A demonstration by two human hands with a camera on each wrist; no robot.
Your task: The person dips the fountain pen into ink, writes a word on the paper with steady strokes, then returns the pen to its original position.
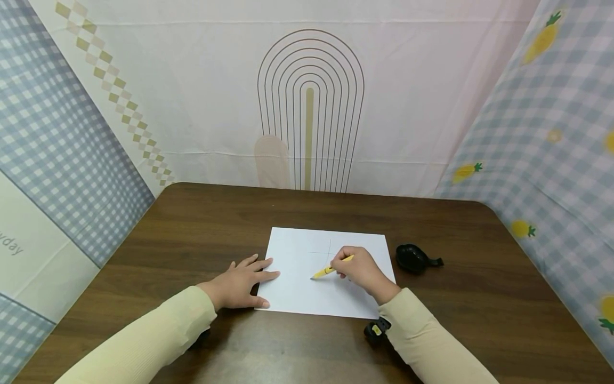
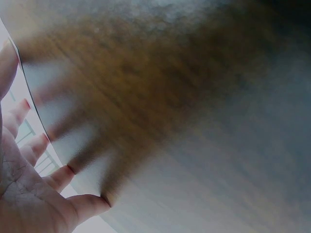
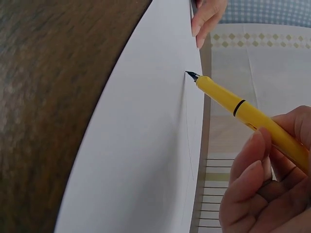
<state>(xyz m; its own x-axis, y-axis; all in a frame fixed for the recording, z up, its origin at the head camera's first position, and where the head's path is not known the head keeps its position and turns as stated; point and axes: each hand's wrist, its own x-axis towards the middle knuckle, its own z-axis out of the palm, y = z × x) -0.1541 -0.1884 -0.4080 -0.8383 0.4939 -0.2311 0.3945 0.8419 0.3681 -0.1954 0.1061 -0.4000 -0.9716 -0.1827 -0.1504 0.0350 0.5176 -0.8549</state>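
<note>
A white sheet of paper lies on the wooden table with thin crossing lines drawn on its upper part. My right hand pinches a yellow fountain pen, tilted, with its dark nib right at the paper near the middle. In the right wrist view a thin line runs from the nib along the sheet. Spread fingers of my left hand rest at the sheet's left edge, thumb and fingertips overlapping it. The left wrist view shows those fingertips against the table surface.
Right of the paper lies a black rounded object with a short neck. A small black device sits at the right wrist, by the sheet's lower corner. Behind the brown table hangs a patterned white cloth, with checked cloth at both sides.
</note>
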